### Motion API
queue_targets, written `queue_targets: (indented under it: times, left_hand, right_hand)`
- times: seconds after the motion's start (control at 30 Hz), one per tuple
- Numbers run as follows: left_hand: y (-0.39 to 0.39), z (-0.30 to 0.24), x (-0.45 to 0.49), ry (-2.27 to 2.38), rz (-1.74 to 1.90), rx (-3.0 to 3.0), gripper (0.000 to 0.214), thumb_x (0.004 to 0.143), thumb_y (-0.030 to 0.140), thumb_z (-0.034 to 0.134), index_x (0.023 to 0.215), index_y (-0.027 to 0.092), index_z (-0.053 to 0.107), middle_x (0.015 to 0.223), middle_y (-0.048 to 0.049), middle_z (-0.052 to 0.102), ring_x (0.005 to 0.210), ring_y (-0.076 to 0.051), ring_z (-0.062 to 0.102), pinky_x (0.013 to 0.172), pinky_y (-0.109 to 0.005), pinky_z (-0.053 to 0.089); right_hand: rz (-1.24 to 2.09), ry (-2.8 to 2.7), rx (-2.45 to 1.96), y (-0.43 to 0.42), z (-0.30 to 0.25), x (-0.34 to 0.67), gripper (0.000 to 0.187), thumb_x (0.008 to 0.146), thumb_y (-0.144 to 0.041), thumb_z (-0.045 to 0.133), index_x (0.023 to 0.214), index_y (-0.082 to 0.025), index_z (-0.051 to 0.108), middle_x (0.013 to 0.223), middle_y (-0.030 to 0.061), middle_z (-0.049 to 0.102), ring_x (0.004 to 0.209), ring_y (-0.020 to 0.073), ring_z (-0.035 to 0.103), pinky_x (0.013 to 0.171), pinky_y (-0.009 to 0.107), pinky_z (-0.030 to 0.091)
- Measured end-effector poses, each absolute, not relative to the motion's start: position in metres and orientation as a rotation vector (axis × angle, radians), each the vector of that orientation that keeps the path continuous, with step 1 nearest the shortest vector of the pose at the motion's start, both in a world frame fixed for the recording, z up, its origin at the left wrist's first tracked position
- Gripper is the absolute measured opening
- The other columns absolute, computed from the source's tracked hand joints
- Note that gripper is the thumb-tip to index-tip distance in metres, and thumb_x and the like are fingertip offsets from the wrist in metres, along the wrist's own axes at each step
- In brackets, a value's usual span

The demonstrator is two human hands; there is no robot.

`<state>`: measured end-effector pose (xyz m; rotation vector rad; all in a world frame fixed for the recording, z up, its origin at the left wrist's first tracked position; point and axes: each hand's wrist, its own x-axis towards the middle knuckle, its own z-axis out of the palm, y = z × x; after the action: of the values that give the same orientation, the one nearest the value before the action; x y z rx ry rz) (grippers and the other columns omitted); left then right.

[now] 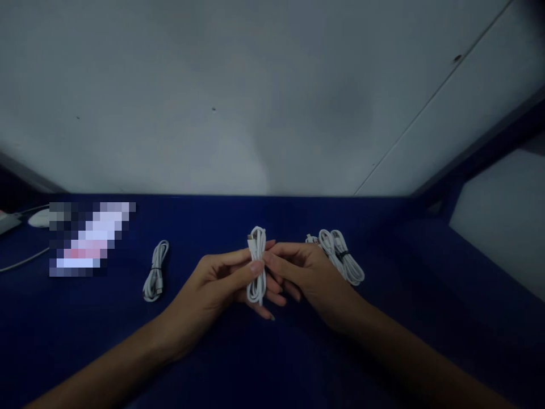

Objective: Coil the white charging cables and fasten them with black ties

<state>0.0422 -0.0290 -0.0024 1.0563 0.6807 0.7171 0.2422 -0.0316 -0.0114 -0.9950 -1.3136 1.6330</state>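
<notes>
A white USB cable (256, 289), folded into an upright bundle with its plug near the top, is held up in the middle of the head view. My left hand (225, 278) grips it, thumb across the front and fingers behind. From the other side my right hand (304, 267) pinches at the bundle's right edge, its thumb and forefinger closed there. Whether a tie runs round this bundle is hidden by the fingers. To the left, a white cable bundle (155, 271) with a black tie lies on the blue table (272, 363). More tied white cables (347, 261) lie behind my right hand.
A pixelated bright flat object (91, 238) lies at the left of the table. Near it are a white rounded object (40, 218) and a loose white cord (25, 262). A pale wall panel (238, 153) rises behind the table, with a blue frame (472, 153) at right.
</notes>
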Motion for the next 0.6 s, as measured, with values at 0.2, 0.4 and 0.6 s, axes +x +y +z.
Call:
queue_targets:
  times: [0.2, 0.4, 0.6]
  left_hand:
    - [-0.027, -0.003, 0.043, 0.688, 0.727, 1.032, 0.031, 0.11, 0.036, 0.067, 0.13, 0.017, 0.08, 0.099, -0.0126, 0.081, 0.089, -0.023, 0.079, 0.07, -0.027, 0.066]
    - [-0.028, -0.006, 0.043, 0.764, 0.739, 1.035, 0.037, 0.111, 0.041, 0.063, 0.086, 0.017, 0.073, 0.067, 0.0041, 0.05, 0.057, -0.009, 0.048, 0.06, -0.021, 0.056]
    - [-0.028, -0.004, 0.039, 0.839, 0.686, 1.224, 0.04, 0.111, 0.048, 0.06, 0.086, 0.019, 0.071, 0.059, 0.0074, 0.038, 0.052, -0.011, 0.042, 0.055, -0.023, 0.049]
  right_hand:
    - [1.554, -1.333, -0.991, -0.032, -0.011, 0.241, 0.032, 0.104, -0.047, 0.072, 0.086, -0.02, 0.075, 0.068, -0.0035, 0.067, 0.05, 0.0077, 0.05, 0.048, 0.023, 0.037]
    - [1.269, -1.363, -1.122, -0.043, -0.008, 0.238, 0.028, 0.103, -0.048, 0.074, 0.094, -0.023, 0.064, 0.083, -0.0018, 0.07, 0.072, 0.0134, 0.064, 0.061, 0.026, 0.047]
    - [1.172, -1.42, -1.194, -0.049, -0.004, 0.239, 0.033, 0.105, -0.047, 0.07, 0.128, -0.028, 0.056, 0.074, -0.0079, 0.06, 0.062, 0.013, 0.054, 0.056, 0.026, 0.044]
